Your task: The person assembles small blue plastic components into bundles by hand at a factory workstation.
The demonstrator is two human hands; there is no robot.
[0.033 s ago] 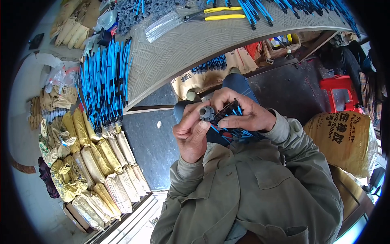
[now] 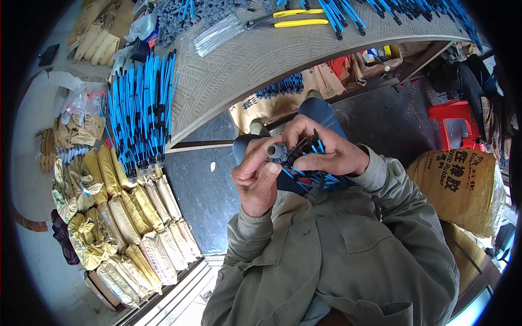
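In front of my torso, above the lap, both hands come together. My left hand [image 2: 256, 176] pinches a grey round plastic fitting [image 2: 277, 152] with a hole in its end, between thumb and fingers. Close against it, my right hand [image 2: 329, 152] grips a bundle of thin blue rods with black ends [image 2: 309, 149]. More blue rods [image 2: 321, 179] of this bundle show below the right hand, over my lap. The fingers partly hide where the fitting meets the black ends, so I cannot tell whether they are joined.
A grey patterned table [image 2: 217, 76] arches across the top, bearing yellow-handled pliers [image 2: 299, 18], a clear bundle of thin strips [image 2: 219, 35] and grey fittings [image 2: 185, 27]. Blue rods [image 2: 141, 108] stand at its left end, near gold packets [image 2: 125, 217]. A red stool [image 2: 454, 125] is at right.
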